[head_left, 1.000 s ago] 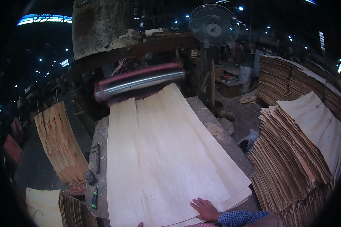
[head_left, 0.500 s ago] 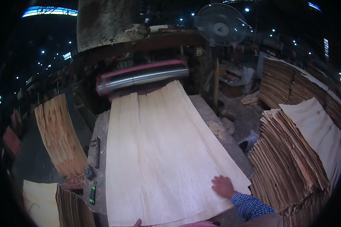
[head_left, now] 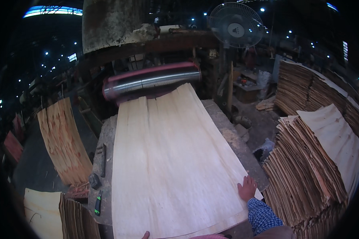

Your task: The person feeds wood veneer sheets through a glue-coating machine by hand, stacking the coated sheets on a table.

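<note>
A large pale wood veneer sheet lies lengthwise before me, its far end close under a shiny metal roller. My right hand rests on the sheet's near right edge, fingers stretched out and flat. At the bottom rim, my left hand shows only a thumb tip on the sheet's near edge; its other fingers are hidden. Under the sheet is a worn worktable. A green and black utility knife lies on its left side, close to a dark bar.
Tall veneer stacks stand at the right, with another stack behind. Reddish-streaked veneer and a lower pile are on the left. Past the roller stands a fan; a bucket sits beyond the table's right side.
My right hand has slid rightward and slightly away from me, from the sheet's surface to its right edge. My left thumb stays at the near edge.
</note>
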Tool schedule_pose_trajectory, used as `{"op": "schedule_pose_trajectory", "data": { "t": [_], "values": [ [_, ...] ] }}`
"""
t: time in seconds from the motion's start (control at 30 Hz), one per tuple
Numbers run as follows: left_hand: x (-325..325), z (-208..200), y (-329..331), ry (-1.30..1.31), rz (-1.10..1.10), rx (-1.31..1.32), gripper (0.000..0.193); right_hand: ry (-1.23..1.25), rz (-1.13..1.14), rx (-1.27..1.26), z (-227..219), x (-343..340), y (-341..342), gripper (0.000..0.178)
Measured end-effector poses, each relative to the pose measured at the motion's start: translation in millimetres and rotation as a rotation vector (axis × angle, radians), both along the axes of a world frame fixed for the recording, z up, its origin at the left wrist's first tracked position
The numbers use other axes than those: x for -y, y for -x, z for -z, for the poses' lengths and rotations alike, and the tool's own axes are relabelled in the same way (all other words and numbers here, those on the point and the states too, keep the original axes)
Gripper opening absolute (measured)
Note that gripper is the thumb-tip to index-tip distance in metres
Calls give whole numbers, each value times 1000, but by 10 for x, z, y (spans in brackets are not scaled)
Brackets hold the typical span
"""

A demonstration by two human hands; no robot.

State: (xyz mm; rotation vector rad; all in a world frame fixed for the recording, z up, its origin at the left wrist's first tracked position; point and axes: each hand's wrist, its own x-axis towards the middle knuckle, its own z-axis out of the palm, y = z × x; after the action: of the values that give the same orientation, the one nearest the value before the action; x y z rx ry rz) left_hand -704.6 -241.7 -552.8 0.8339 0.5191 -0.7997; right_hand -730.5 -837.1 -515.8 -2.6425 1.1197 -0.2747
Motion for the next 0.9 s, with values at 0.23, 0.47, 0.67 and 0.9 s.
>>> {"op": "schedule_pose_trajectory", "data": {
  "t": [0.23,0.47,0.67,0.9],
  "values": [
    [193,-975,177,-591,297,437,20,47,-12,11,102,-9,0,66],
    [735,-2299,-791,-593,-369,840,8,77,-7,3,115,26,39,65],
    [1534,-3588,-850,-68,-344,1143,11,128,-25,0,158,39,-9,64],
    [2107,-4253,-618,396,213,1508,10,120,-10,-1,136,34,19,64]
  ]
}}
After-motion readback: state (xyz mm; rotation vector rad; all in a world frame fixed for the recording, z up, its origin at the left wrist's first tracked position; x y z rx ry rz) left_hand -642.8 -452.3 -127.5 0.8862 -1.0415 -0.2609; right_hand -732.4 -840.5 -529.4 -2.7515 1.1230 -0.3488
